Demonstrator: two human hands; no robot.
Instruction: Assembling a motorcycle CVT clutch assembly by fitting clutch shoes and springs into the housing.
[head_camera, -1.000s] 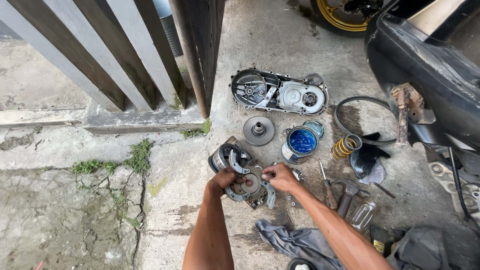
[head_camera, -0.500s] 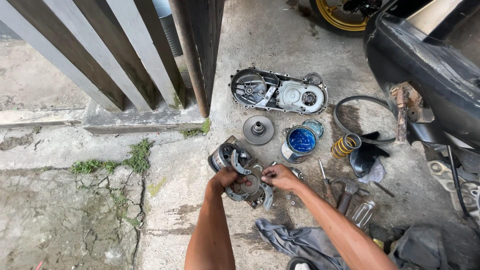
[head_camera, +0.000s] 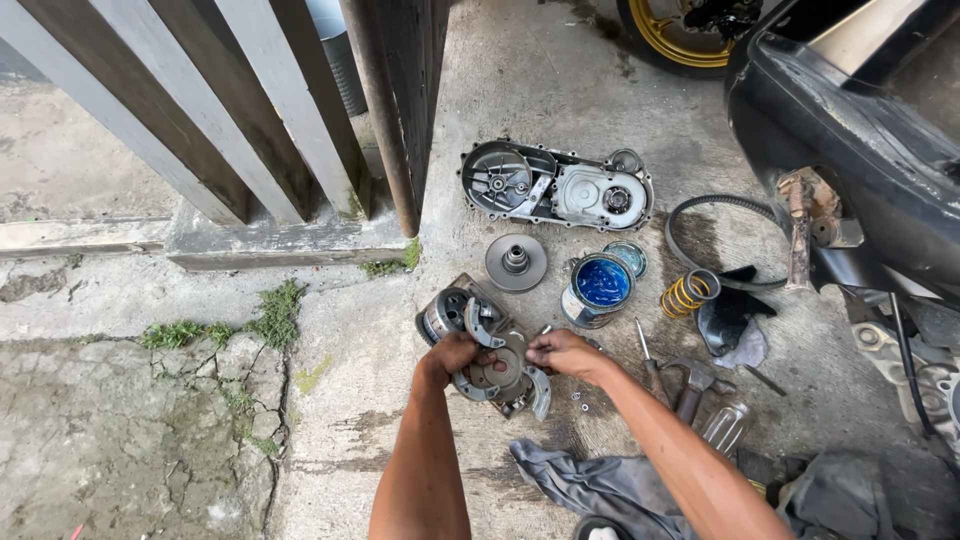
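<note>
My left hand (head_camera: 452, 357) grips the round grey metal clutch-shoe assembly (head_camera: 500, 372) on the concrete, fingers curled around its left rim; my right hand (head_camera: 562, 351) pinches its far-right edge. Best steadied flat, I judge.

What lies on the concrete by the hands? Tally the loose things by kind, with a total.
Clutch assembly, under left hand and right hand: 1
Engine side cover: 1
Round pulley disc: 1
Open tin of blue stuff: 1
Tin lid: 1
Yellow coil spring: 1
Drive belt: 1
Hammer: 1
Screwdriver: 1
Total: 9
</note>
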